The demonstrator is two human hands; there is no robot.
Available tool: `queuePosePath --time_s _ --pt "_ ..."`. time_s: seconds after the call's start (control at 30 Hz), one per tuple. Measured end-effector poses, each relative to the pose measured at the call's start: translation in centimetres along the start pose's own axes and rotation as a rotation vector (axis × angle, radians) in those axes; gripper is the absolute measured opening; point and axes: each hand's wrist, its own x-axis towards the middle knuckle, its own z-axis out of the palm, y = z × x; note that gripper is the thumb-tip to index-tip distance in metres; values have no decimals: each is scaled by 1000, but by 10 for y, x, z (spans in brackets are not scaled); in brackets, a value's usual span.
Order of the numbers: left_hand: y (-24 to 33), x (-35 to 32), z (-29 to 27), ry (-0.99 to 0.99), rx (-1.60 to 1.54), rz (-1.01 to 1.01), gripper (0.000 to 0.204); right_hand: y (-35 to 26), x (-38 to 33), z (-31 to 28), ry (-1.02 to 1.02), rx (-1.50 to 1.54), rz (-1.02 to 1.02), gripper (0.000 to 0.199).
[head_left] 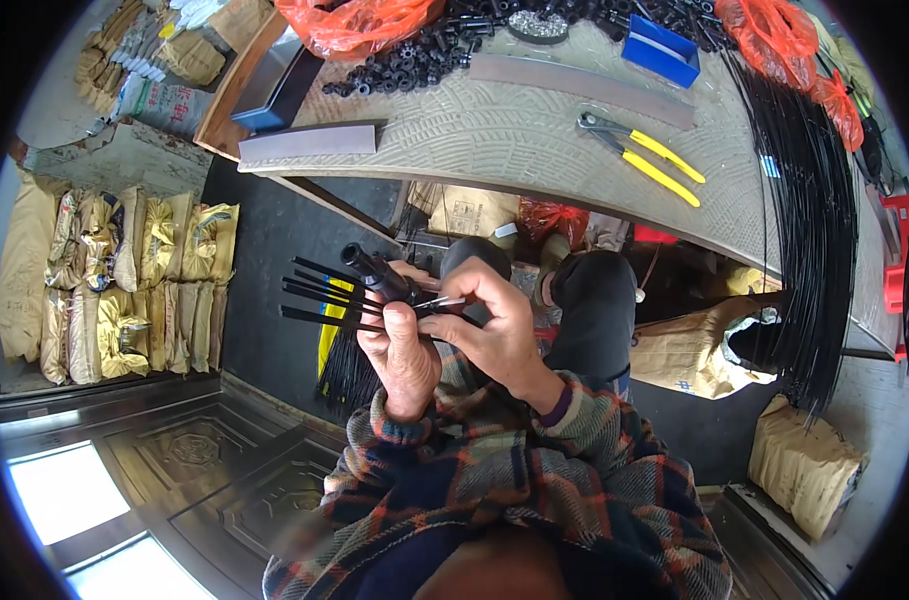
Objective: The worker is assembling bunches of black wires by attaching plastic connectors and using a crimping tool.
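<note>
Above my lap, my left hand (406,372) is closed around a black tubular plastic fitting (374,272) with a round open end pointing up and away to the left. Several thin black rods (324,296) fan out leftward from the same grip. How they join the fitting is hidden by my fingers. My right hand (496,328) meets it from the right, thumb and forefinger pinched on a thin silvery piece (444,302) at the fitting's side. That piece is too small to make out fully.
Beyond my knees stands a worktable (454,150) with yellow-handled pincers (644,155), a blue box (660,52), loose black fittings (414,62) and orange-red plastic bags (359,25). A long bundle of black rods (809,230) overhangs its right end. Brown sacks (124,280) are stacked at left.
</note>
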Motion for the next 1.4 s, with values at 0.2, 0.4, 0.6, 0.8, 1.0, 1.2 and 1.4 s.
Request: queuePosePath --time_s 0.2,0.4,0.6,0.8,1.0,1.2,1.4 --pt "-2 1 -6 -28 -5 -27 42 5 -4 -6 -57 -128 -197 16" --pt "-2 3 -2 -51 96 33 46 5 -7 -3 -41 -148 -226 17" --pt "-4 1 -3 -18 125 62 47 6 -4 1 -15 -203 -299 16" --pt "-9 3 -6 -19 133 91 51 6 2 -11 -122 -88 -9 13" --pt "-10 3 -9 32 173 46 52 2 -1 -1 -76 -233 -192 13" --pt "-9 0 -4 46 186 57 51 5 -2 -1 -33 -274 -242 13" --pt "-14 1 -6 -9 160 127 46 0 -2 -3 -84 -143 -17 13"
